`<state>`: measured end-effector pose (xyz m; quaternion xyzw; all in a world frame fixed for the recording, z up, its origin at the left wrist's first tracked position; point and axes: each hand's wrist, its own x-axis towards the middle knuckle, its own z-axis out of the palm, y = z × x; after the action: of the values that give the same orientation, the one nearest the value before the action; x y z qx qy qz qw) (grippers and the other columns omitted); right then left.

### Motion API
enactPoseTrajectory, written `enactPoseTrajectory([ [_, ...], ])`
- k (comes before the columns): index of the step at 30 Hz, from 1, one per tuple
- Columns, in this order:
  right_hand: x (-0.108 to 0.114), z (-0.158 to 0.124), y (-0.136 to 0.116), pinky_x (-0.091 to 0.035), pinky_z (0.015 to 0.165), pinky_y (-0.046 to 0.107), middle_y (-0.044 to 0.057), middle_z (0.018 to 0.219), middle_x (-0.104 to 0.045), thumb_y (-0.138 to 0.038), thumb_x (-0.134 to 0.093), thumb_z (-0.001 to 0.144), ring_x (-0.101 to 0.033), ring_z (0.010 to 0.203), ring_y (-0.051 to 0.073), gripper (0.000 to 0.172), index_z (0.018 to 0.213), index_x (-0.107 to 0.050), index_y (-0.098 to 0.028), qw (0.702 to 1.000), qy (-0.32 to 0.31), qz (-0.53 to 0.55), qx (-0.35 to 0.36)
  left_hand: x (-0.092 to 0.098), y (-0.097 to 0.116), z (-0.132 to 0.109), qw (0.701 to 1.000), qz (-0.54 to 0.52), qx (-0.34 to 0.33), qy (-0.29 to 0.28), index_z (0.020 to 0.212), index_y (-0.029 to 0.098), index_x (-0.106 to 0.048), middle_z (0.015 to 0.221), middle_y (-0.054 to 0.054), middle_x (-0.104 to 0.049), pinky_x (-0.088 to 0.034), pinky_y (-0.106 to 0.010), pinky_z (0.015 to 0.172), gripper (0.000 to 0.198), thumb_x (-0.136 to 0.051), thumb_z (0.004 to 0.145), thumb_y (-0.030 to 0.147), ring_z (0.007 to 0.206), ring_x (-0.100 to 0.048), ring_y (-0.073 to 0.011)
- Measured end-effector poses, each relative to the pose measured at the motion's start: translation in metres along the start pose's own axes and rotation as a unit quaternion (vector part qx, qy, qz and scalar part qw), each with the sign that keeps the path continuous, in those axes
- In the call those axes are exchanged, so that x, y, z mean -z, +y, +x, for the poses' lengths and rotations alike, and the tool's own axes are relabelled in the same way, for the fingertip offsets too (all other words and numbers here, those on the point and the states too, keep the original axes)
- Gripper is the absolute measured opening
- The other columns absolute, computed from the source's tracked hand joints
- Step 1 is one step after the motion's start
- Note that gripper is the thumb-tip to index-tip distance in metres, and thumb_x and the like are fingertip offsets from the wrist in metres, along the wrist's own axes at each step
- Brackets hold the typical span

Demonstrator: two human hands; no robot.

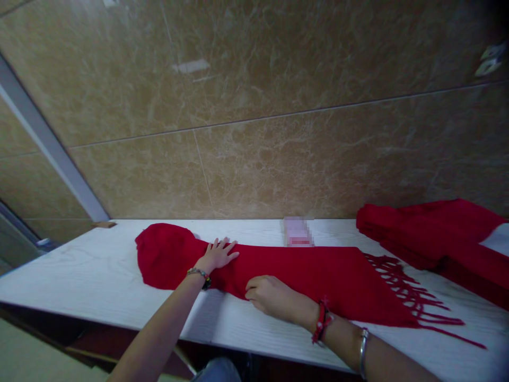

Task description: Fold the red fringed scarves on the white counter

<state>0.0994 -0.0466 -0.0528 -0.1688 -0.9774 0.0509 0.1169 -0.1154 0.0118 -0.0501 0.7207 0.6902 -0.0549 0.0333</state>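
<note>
"Head view first: where did the red fringed cloth (pixel 294 265) lie?"

"Lengthwise across the middle of the frame, on the white surface (pixel 79 270). Its rounded, bunched end (pixel 165 254) was left of centre, and its fringe (pixel 387 268) trailed toward the lower right."

"And the left hand (pixel 214 257)?"

"It rested palm down on the cloth, just right of the bunched end. The fingers were spread, with the cloth directly beneath them, and the tips reached toward its far edge."

"What about the right hand (pixel 272 297)?"

"That one was at the near edge, just below the centre of the frame. Its fingers were curled together against the cloth, most of which stretched away to their right. Whether they pinched the edge or only touched it, I could not tell."

"Anything close by?"

"A small blurred-out item (pixel 298 233) sat just beyond the cloth's far edge, near the tiled wall (pixel 254 159). Another red cloth (pixel 433 239) lay folded at the right side of the frame, beyond the fringe."
</note>
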Motion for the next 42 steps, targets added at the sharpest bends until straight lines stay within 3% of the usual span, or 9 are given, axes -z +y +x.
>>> enactPoseTrajectory([
  [5,-0.003,0.0,0.002,-0.042,0.071,0.023,0.006,0.082,-0.063,-0.013,-0.045,0.08,-0.057,0.076,0.014,0.019,0.083,-0.064,-0.014,1.0,0.021,-0.009,0.01,-0.006,0.009,-0.031,0.983,-0.006,-0.105,0.15,0.13,0.022,-0.034,0.139,-0.012,-0.028,-0.024,-0.046,0.1,0.045,-0.039,0.085,0.027,0.127,-0.025,-0.0254],
  [7,-0.002,0.0,0.002,-0.042,0.072,0.023,0.007,0.082,-0.064,-0.012,-0.046,0.08,-0.057,0.077,0.015,0.019,0.083,-0.064,-0.014,1.0,0.023,-0.011,0.01,-0.014,0.011,-0.043,0.979,-0.042,-0.161,0.117,0.127,0.022,-0.038,0.134,-0.01,-0.037,-0.03,-0.038,0.099,0.041,-0.036,0.086,0.028,0.122,-0.034,-0.0194],
  [10,0.001,0.0,0.001,-0.042,0.075,0.024,0.007,0.083,-0.064,-0.013,-0.046,0.081,-0.057,0.08,0.015,0.018,0.083,-0.064,-0.013,1.0,0.022,-0.008,0.013,-0.027,0.002,-0.049,0.984,-0.052,-0.152,0.07,0.128,0.026,-0.037,0.136,-0.008,-0.034,-0.028,-0.041,0.099,0.043,-0.034,0.087,0.038,0.124,-0.031,-0.021],
  [17,-0.001,0.002,0.004,-0.041,0.075,0.024,0.006,0.086,-0.064,-0.013,-0.046,0.081,-0.057,0.082,0.016,0.018,0.082,-0.064,-0.013,0.999,0.017,0.028,0.014,-0.023,-0.023,-0.058,0.98,-0.05,-0.066,0.184,0.117,0.017,-0.049,0.127,-0.012,-0.044,-0.028,-0.041,0.099,0.037,-0.036,0.087,0.031,0.119,-0.037,-0.0222],
  [19,-0.004,0.005,0.007,-0.042,0.074,0.023,0.006,0.085,-0.065,-0.012,-0.046,0.081,-0.057,0.081,0.015,0.018,0.082,-0.064,-0.013,0.997,0.039,0.057,-0.018,-0.015,-0.017,-0.076,0.97,-0.077,-0.097,0.208,0.111,0.017,-0.052,0.117,-0.011,-0.049,-0.033,-0.036,0.096,0.033,-0.039,0.085,0.031,0.11,-0.044,-0.0197],
  [23,-0.01,0.011,0.016,-0.042,0.073,0.022,0.005,0.085,-0.066,-0.01,-0.046,0.081,-0.058,0.078,0.013,0.019,0.086,-0.064,-0.015,0.97,0.139,0.153,-0.132,-0.006,0.002,-0.102,0.969,-0.087,-0.169,0.157,0.107,0.021,-0.052,0.105,-0.006,-0.051,-0.04,-0.033,0.087,0.039,-0.058,0.073,0.04,0.099,-0.049,-0.0196],
  [31,-0.019,0.013,0.034,-0.043,0.071,0.024,0.006,0.083,-0.063,-0.01,-0.05,0.078,-0.057,0.078,0.014,0.016,0.081,-0.065,-0.015,0.942,0.211,0.182,-0.19,-0.015,-0.003,-0.086,0.979,0.001,-0.011,0.204,0.105,0.019,-0.05,0.102,-0.008,-0.057,-0.041,-0.033,0.083,0.026,-0.043,0.081,0.014,0.093,-0.054,-0.0198],
  [38,-0.016,0.015,0.041,-0.044,0.07,0.025,0.006,0.081,-0.065,-0.011,-0.052,0.076,-0.058,0.075,0.014,0.015,0.08,-0.066,-0.015,0.93,0.198,0.192,-0.243,-0.021,-0.018,-0.075,0.98,-0.059,-0.046,0.185,0.094,0.019,-0.051,0.096,-0.006,-0.059,-0.043,-0.029,0.079,0.018,-0.038,0.082,0.015,0.088,-0.056,-0.0176],
  [42,-0.015,0.016,0.044,-0.044,0.07,0.025,0.006,0.083,-0.067,-0.012,-0.053,0.076,-0.059,0.075,0.015,0.015,0.082,-0.067,-0.015,0.921,0.198,0.212,-0.26,-0.008,-0.034,-0.058,0.967,-0.15,-0.104,0.175,0.097,0.019,-0.046,0.095,-0.005,-0.059,-0.044,-0.026,0.077,0.019,-0.036,0.082,0.013,0.087,-0.057,-0.015],
])
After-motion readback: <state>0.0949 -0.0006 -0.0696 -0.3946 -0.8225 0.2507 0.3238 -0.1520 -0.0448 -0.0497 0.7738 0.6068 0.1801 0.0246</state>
